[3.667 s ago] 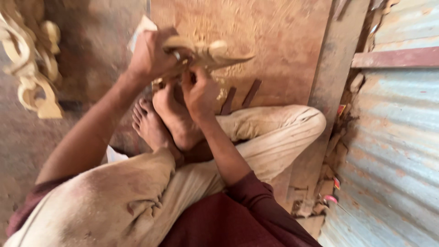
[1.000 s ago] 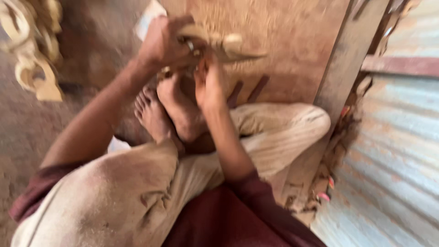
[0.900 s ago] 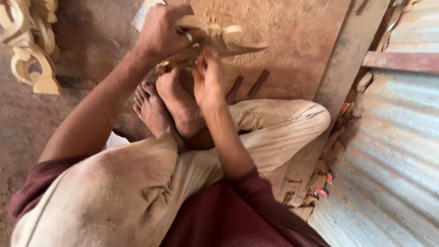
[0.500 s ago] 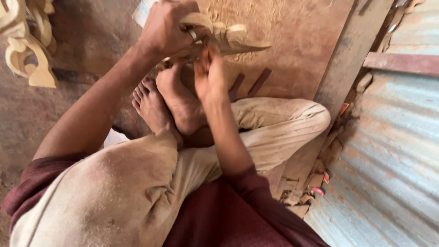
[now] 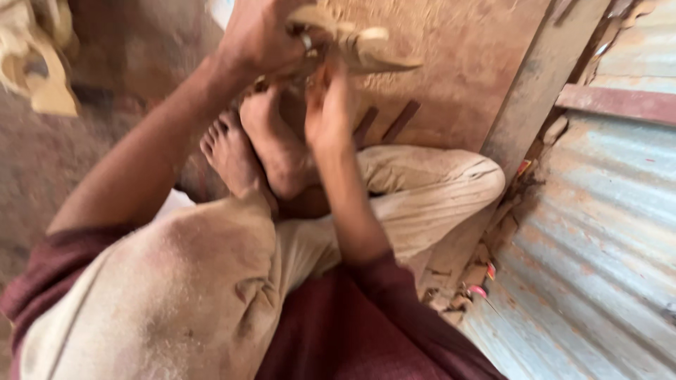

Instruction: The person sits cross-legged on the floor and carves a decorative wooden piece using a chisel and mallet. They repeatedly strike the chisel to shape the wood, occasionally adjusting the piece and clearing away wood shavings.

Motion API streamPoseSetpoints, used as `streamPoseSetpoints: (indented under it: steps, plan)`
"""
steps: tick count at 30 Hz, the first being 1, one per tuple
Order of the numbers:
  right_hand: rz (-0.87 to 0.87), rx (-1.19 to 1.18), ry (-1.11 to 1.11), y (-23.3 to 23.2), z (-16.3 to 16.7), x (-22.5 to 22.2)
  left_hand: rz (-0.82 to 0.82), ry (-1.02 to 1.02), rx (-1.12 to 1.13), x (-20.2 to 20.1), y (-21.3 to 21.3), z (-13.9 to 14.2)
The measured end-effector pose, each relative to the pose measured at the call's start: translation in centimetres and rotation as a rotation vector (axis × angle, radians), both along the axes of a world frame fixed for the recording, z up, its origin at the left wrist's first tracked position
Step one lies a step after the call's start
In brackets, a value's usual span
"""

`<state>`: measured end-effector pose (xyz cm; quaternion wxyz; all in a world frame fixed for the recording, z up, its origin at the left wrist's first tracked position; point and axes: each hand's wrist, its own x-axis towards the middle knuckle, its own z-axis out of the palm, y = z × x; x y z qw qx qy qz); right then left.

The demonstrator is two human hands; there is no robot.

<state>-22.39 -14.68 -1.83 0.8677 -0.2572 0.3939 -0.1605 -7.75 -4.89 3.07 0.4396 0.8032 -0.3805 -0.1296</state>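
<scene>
I sit cross-legged on the floor with bare feet (image 5: 260, 148). My left hand (image 5: 264, 35) is closed around a pale carved wooden piece (image 5: 366, 53) with a pointed tip, held above my feet near the top of the view. My right hand (image 5: 327, 105) is just below the piece, fingers closed against its underside; blur hides whether it holds a tool. A ring shows on a finger of the left hand.
A dusty wooden board (image 5: 451, 70) lies on the floor beyond my feet, with two dark sticks (image 5: 394, 123) on it. Pale carved wooden pieces (image 5: 39, 63) stand at the far left. A corrugated metal wall (image 5: 598, 232) and a wooden post (image 5: 535, 98) run along the right.
My hands and the carved piece have shifted up toward the top of the view. The right hand keeps rubbing under the piece. The picture has become blurrier.
</scene>
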Motion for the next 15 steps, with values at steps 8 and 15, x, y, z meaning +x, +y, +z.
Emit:
streamPoseSetpoints:
  steps: [8, 15]
  plan:
    - [-0.115, -0.057, 0.167, 0.7, 1.3, 0.0, -0.030, -0.045, -0.034, 0.2, 0.0, -1.0]
    - [-0.083, -0.488, 0.176, 1.8, 2.7, -0.1, -0.018, -0.005, 0.018, -0.2, -0.1, -1.5]
